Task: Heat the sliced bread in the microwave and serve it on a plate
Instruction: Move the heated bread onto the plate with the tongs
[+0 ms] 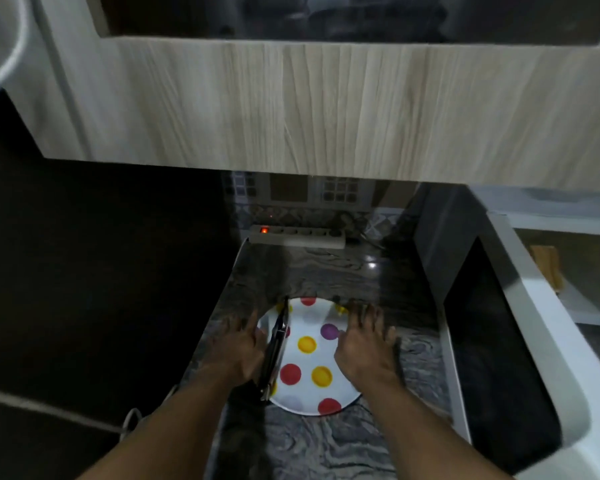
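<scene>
A white plate [312,393] with red, yellow and purple dots lies on the marbled counter. Dark metal tongs [275,348] rest across its left rim. My left hand [238,344] lies with straight fingers just left of the tongs, its thumb against them. On the plate's right rim my right hand [364,344] rests with fingers spread. At the right stands a white microwave [534,306], its dark-glass door [492,341] swung open. A tan slice of bread [546,268] shows inside it.
A wood-grain wall cabinet [326,109] hangs low overhead and hides the upper wall. A power strip [297,235] with a lit red switch lies at the back of the counter [326,271]. Left of the counter is a dark surface [101,271].
</scene>
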